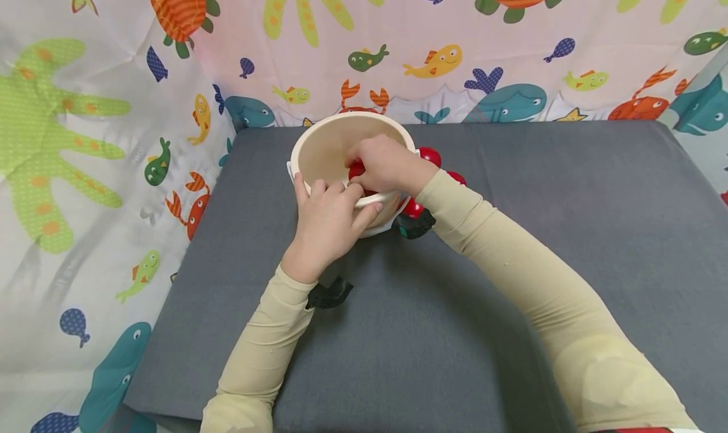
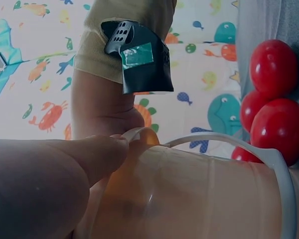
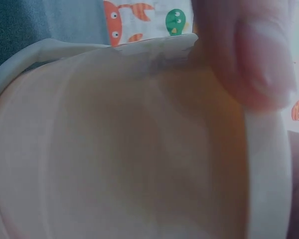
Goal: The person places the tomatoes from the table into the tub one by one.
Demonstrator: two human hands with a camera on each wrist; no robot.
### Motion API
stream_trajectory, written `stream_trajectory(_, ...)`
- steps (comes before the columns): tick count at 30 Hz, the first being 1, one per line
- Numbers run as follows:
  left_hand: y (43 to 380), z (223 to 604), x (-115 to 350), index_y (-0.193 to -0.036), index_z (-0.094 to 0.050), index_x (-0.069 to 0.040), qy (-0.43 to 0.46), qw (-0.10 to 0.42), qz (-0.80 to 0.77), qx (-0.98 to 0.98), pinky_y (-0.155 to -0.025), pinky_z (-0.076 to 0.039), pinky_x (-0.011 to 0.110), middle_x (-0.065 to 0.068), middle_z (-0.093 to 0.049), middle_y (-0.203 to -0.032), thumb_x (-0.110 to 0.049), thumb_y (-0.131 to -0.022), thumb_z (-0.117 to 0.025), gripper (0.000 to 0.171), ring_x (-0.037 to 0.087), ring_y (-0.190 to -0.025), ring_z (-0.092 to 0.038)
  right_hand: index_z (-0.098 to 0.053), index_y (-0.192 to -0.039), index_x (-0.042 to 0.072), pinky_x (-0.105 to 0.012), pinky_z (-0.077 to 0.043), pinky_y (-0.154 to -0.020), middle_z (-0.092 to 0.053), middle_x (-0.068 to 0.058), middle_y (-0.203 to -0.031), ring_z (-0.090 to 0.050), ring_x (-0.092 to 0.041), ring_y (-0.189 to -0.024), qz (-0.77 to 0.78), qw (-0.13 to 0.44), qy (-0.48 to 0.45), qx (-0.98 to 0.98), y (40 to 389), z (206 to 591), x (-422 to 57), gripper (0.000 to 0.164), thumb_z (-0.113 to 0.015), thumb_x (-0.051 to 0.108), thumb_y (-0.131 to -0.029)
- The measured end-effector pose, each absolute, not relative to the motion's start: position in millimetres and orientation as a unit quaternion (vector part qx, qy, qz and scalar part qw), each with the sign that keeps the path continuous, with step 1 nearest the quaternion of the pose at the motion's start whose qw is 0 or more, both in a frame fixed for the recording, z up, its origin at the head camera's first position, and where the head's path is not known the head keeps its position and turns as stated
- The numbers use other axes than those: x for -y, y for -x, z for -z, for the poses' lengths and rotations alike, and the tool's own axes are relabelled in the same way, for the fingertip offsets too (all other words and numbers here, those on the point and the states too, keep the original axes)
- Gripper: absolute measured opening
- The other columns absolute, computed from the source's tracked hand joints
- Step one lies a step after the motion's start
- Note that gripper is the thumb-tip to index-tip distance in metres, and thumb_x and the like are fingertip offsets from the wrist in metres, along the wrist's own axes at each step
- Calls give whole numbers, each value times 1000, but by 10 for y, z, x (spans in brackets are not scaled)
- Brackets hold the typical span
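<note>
a glossy red ball (image 1: 356, 169) is held inside the cream bucket (image 1: 321, 152), red balls (image 2: 274, 68) alongside.

No text, label, brand, number or sign can be read in any view, whether on the cream bucket (image 1: 321, 152), black wrist-worn device (image 2: 148, 77) or sea-animal curtain (image 1: 398, 31).

The head view is bright, both wrist views dimmer (the right one blurred).

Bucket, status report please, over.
Left grip holds the bucket by its rim. Right grip holds a red ball at the mouth. Other red balls outside, beside the bucket, not over the opening.
</note>
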State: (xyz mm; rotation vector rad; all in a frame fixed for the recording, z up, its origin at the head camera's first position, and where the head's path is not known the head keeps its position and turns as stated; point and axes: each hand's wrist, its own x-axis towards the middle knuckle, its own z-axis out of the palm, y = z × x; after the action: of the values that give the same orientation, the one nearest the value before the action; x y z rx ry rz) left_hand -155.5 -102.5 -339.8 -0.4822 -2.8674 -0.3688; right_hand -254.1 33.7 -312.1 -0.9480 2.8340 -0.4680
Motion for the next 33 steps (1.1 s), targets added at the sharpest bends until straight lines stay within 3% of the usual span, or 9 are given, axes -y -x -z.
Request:
stream_trajectory(11, 1560, 3374, 1015, -107, -72, -13, 167, 108, 129, 972, -116, -12, 77, 11, -73, -100, -46, -98, -63, 35, 38, -103, -59, -71, -124, 9, -44, -51, -102, -75, -9, -119, -65, -27, -107, 191, 44, 300, -934, 2519, 3117, -371, 38, -71, 27, -90)
stream_trajectory(19, 1553, 3391, 1028, -105, -73, -12, 165, 111, 122, 972, -116, -14, 77, 13, -73, -97, -48, -97, -63, 37, 39, -103, -60, -73, -119, 6, -40, -55, -95, -76, -10, -113, -68, -26, -101, 282, -2, 294, -913, 2512, 3158, -424, 32, -66, 22, -92)
stream_trajectory(28, 1550, 3372, 1036, -113, -73, -12, 161, 106, 126, 973, -116, -13, 76, 14, -73, -99, -48, -97, -64, 40, 38, -104, -61, -71, -124, 6, -46, -58, -93, -73, -12, -122, -70, -28, -107, 426, -73, 230, -872, 2405, 3028, -874, 33, -67, 19, -94)
stream_trajectory(33, 1538, 3372, 1032, -112, -73, -13, 160, 99, 135, 973, -117, -11, 76, 14, -71, -98, -47, -97, -63, 39, 39, -106, -60, -68, -129, 9, -27, -59, -83, -71, -11, -125, -68, -21, -106, 449, -90, 158, -875, 2293, 3012, -1334, 35, -66, 24, -97)
